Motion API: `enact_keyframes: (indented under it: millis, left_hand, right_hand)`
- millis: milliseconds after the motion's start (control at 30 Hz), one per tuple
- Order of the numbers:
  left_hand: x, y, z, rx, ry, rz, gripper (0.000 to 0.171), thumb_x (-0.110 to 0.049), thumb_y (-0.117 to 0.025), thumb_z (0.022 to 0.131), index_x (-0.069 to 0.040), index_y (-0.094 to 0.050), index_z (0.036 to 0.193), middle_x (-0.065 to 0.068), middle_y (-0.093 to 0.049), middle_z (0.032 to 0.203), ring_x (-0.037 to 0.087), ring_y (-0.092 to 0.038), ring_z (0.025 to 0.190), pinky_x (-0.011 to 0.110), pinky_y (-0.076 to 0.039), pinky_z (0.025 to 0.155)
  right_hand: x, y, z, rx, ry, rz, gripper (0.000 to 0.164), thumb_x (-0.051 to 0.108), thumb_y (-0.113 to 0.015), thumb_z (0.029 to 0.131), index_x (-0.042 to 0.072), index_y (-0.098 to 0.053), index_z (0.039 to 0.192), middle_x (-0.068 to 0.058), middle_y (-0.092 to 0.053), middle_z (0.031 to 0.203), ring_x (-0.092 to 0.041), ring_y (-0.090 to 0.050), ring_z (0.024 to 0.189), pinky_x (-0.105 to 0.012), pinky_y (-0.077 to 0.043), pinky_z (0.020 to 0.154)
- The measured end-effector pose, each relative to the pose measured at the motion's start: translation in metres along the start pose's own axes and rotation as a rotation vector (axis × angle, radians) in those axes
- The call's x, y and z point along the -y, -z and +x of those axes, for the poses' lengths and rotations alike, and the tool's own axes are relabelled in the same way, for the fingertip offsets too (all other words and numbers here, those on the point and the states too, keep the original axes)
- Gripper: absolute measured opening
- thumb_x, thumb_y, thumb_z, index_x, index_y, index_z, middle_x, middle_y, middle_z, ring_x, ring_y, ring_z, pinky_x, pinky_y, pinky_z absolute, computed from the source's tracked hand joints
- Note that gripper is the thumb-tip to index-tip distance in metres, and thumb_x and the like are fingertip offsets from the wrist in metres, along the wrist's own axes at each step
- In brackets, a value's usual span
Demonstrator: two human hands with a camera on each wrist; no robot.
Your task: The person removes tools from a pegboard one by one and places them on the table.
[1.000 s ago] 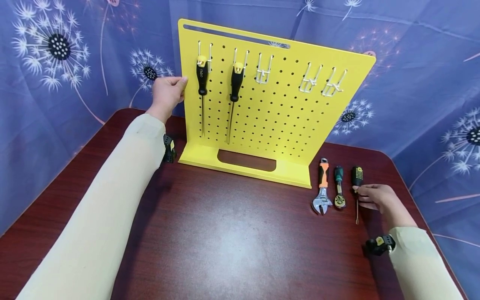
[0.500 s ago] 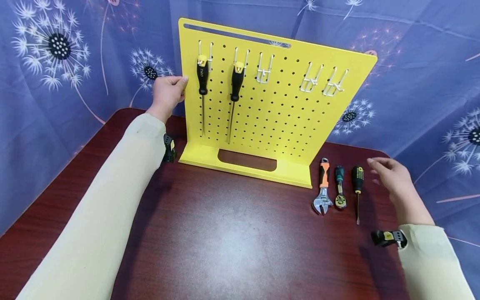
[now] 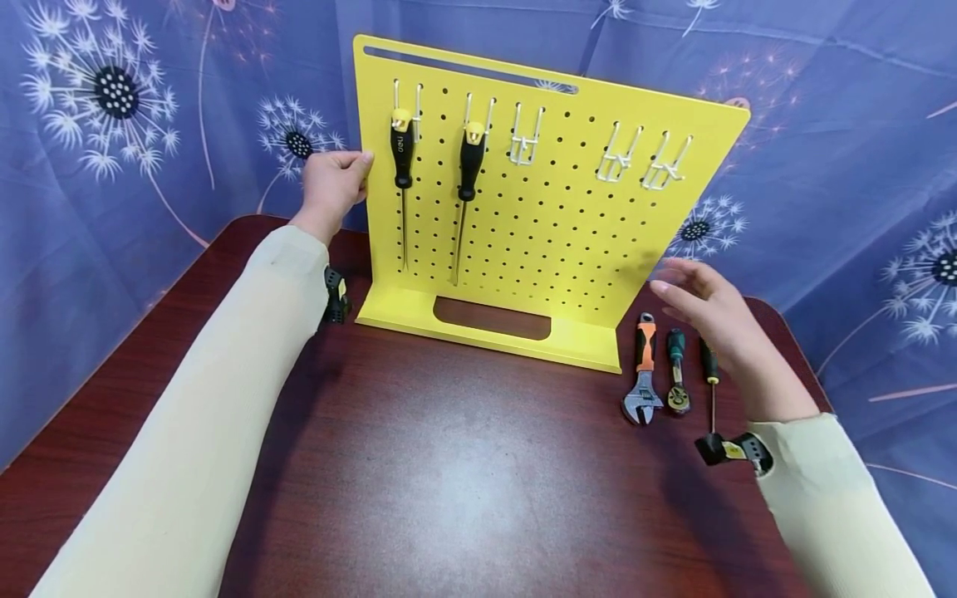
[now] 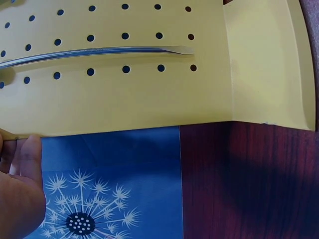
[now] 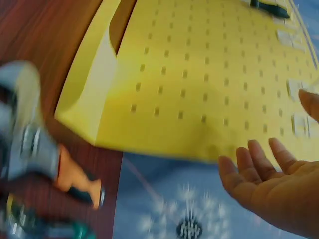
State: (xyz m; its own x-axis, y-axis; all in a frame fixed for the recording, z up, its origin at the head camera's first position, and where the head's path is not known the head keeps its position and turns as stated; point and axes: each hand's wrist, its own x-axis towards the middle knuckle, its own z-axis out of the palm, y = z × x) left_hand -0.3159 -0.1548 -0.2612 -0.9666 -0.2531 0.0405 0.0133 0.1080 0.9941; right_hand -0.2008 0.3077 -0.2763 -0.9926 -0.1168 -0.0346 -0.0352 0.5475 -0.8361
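Observation:
A yellow pegboard (image 3: pixel 695 116) stands on the table. My left hand (image 3: pixel 329 191) pinches its left edge between thumb and fingers; the left wrist view shows the fingertips (image 4: pixel 32 144) at that edge. Two black-and-yellow screwdrivers, a left one (image 3: pixel 402 154) and a right one (image 3: pixel 471 162), hang from hooks on the board. My right hand (image 3: pixel 706 307) holds nothing. Its fingers spread just beside the board's lower right edge, and in the right wrist view the hand (image 5: pixel 269 179) overlaps the board. Below it, a third screwdriver (image 3: pixel 712 370) lies partly hidden by the hand.
An adjustable wrench (image 3: pixel 645 353) with an orange handle and a green-handled ratchet (image 3: pixel 676 345) lie right of the board's base (image 3: pixel 583 340). Three white wire hooks, such as the middle one (image 3: pixel 523 149), hold nothing. A blue dandelion-print curtain (image 3: pixel 224 149) hangs behind the table.
My right hand has left the screwdriver on the table, lifted to the right, then moved left and farther forward to the board's right edge. The left hand has stayed put.

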Motion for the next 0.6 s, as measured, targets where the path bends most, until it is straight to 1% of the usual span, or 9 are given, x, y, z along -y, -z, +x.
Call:
enact_keyframes:
  millis: [67,133,200,233,300,367,467,600]
  left_hand:
    - [0.0,0.0,0.0,-0.002,0.002,0.003,0.034,-0.025,-0.063,0.103,-0.017,-0.067,0.069,-0.007,-0.048,0.063,0.008,-0.043,0.063,0.017,-0.043,0.061]
    - [0.0,0.0,0.0,-0.003,0.009,0.002,0.034,-0.026,-0.064,0.102,-0.017,-0.067,0.07,-0.007,-0.049,0.064,0.008,-0.044,0.064,0.017,-0.043,0.061]
    - [-0.001,0.0,0.0,-0.003,0.015,-0.001,0.033,-0.026,-0.064,0.102,-0.018,-0.068,0.07,-0.007,-0.05,0.065,0.008,-0.045,0.065,0.017,-0.044,0.062]
    - [-0.001,0.0,0.001,-0.003,0.014,-0.001,0.034,-0.026,-0.064,0.102,-0.017,-0.068,0.07,-0.007,-0.05,0.064,0.008,-0.045,0.065,0.017,-0.044,0.061]
    - [-0.001,0.0,0.001,-0.003,0.015,-0.001,0.034,-0.026,-0.064,0.102,-0.017,-0.067,0.069,-0.007,-0.05,0.064,0.008,-0.044,0.064,0.017,-0.043,0.061]
    - [-0.002,0.0,0.0,-0.003,0.015,0.002,0.035,-0.027,-0.064,0.102,-0.017,-0.067,0.069,-0.007,-0.049,0.063,0.008,-0.043,0.063,0.017,-0.043,0.061]
    - [-0.002,0.0,0.0,-0.002,0.02,0.01,0.035,-0.027,-0.063,0.103,-0.017,-0.066,0.069,-0.007,-0.048,0.063,0.008,-0.043,0.062,0.017,-0.043,0.062]
    - [-0.002,0.001,-0.001,0.006,0.02,0.015,0.038,-0.028,-0.062,0.103,-0.016,-0.064,0.067,-0.007,-0.047,0.06,0.008,-0.041,0.059,0.018,-0.04,0.06]
  right_hand:
    - [0.01,-0.01,0.004,0.048,0.009,0.025,0.068,0.036,-0.052,0.108,0.008,-0.023,0.162,0.0,-0.047,0.145,0.003,-0.052,0.119,-0.009,-0.048,0.094]
    - [0.019,-0.02,0.009,0.091,0.019,0.042,0.067,0.036,-0.051,0.108,0.011,-0.022,0.163,-0.01,-0.04,0.157,-0.008,-0.051,0.13,-0.017,-0.047,0.105]
    - [0.028,-0.03,0.014,0.133,0.029,0.077,0.066,0.034,-0.05,0.108,0.014,-0.02,0.164,-0.014,-0.033,0.164,-0.02,-0.047,0.14,-0.027,-0.044,0.115]
    - [0.031,-0.036,0.017,0.151,0.037,0.091,0.066,0.032,-0.051,0.108,0.016,-0.02,0.164,-0.014,-0.032,0.165,-0.025,-0.043,0.144,-0.033,-0.042,0.118]
    - [0.038,-0.047,0.024,0.188,0.053,0.154,0.065,0.025,-0.051,0.108,0.016,-0.019,0.164,-0.015,-0.029,0.167,-0.033,-0.038,0.149,-0.045,-0.036,0.124]
    - [0.043,-0.058,0.031,0.218,0.064,0.23,0.065,0.019,-0.05,0.107,0.015,-0.018,0.164,-0.015,-0.027,0.168,-0.036,-0.034,0.152,-0.051,-0.031,0.126]
    - [0.051,-0.072,0.041,0.248,0.066,0.312,0.065,0.014,-0.048,0.107,0.013,-0.019,0.164,-0.016,-0.026,0.169,-0.036,-0.031,0.154,-0.055,-0.026,0.127]
    - [0.059,-0.089,0.054,0.262,0.071,0.39,0.064,0.014,-0.047,0.106,0.011,-0.02,0.163,-0.016,-0.026,0.168,-0.034,-0.029,0.156,-0.055,-0.026,0.127]
